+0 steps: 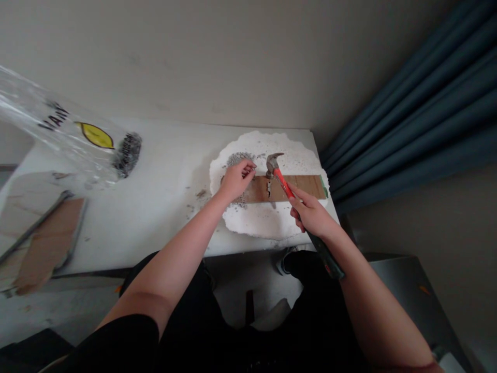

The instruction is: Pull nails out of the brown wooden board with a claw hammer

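Observation:
My right hand (310, 210) is wrapped round the handle of a claw hammer (283, 181), red near the neck and dark at the butt. The hammer's metal head is over a flat wooden board (306, 189), close to a small ragged hole or break in its surface. Over the board's left part is my left hand (237, 180), its fingertips pinched together. What they hold, if anything, is too small to make out. Beyond that hand lies a pile of small grey bits (238, 157). Board and bits rest on a white, irregular-edged sheet (264, 225).
The white table (163, 207) carries scattered grey crumbs. At left stand a clear plastic bag (97, 134) with dark contents at its end and some wooden pieces (54, 243) with a dark bar. A blue curtain (407, 103) hangs at right; a wall rises behind.

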The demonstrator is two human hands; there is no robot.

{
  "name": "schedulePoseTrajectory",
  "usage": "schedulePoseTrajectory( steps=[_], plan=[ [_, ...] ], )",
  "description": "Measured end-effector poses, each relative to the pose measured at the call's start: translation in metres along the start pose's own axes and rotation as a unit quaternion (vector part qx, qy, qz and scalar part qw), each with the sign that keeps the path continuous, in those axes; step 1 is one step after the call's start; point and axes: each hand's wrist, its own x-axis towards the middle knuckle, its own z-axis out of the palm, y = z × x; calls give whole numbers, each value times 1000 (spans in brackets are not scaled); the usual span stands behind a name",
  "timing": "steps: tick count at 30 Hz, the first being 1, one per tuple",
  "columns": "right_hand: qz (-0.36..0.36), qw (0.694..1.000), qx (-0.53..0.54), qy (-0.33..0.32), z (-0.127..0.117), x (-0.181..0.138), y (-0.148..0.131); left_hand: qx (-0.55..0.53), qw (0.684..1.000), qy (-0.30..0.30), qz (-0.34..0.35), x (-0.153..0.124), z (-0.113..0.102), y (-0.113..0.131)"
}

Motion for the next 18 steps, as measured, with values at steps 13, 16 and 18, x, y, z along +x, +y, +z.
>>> schedulePoseTrajectory(
  steps=[13, 16, 18],
  plan=[
    [8, 1000, -5, -11, -1, 0, 0, 7, 1000, 0, 12, -4, 3, 0],
    [7, 1000, -10, -11, -1, 0, 1, 4, 1000, 13, 5, -3, 3, -1],
    [3, 1000, -16, -10, -1, 1, 2, -3, 1000, 20, -2, -1, 4, -2]
  ],
)
